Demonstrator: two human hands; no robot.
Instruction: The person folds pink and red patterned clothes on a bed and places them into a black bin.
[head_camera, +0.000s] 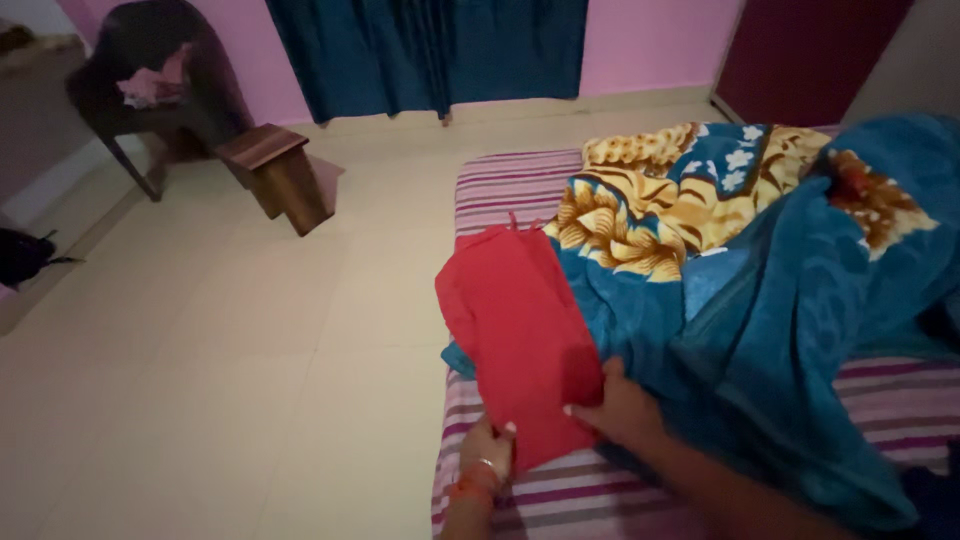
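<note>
1. The left hand (487, 448) holds the near corner of a red cloth (520, 335). The fingers are closed on the cloth's edge, thumb on top, so the grip is tight on the fabric and not open.
2. The right hand (622, 408) lies flat on the same red cloth, just to the right of the left grip. Its fingers are spread and press down; it pins the cloth and does not pinch it, as far as I can see.
3. The red cloth lies folded in a long strip, going away from the two hands toward the far side of the striped mattress (520, 185). Its left edge lies over the side of the mattress.
4. Just right of the pressing hand, and touching the red cloth, is a big blue blanket (790, 330) with a yellow flower pattern; it is bunched up and covers most of the bed.
5. My judgement: the step in hand is the folding or smoothing of the red cloth, near its end on the person's side.
6. The next move, I think, calls for keeping the pinched corner in line with the edge under the flat hand, so the layers do not slide apart.
7. Far from both hands, across the floor, stand a wooden stool (275, 175) and a dark chair (150, 85).
</note>
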